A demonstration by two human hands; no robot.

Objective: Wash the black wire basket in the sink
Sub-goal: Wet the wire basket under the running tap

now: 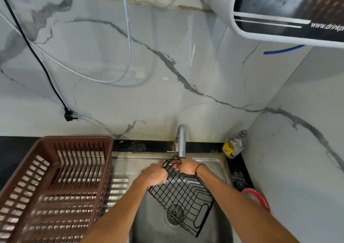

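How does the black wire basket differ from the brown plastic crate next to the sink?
The wire basket is thin black wire, held tilted over the sink by both hands; the plastic crate is brown slatted plastic, resting flat on the left. The crate looks larger. Both are openwork and look empty.

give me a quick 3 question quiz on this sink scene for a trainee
1. True or false: both hands hold the black wire basket over the sink.
2. Which stands in the corner to the right of the tap?
A. a clear bottle with a yellow label
B. a stack of plates
C. a kettle
3. Fill in: the brown dish rack sits to the ____ of the sink.

Key
1. True: the left hand and right hand each have a grip on the basket's upper end, just below the tap.
2. A, the bottle.
3. left
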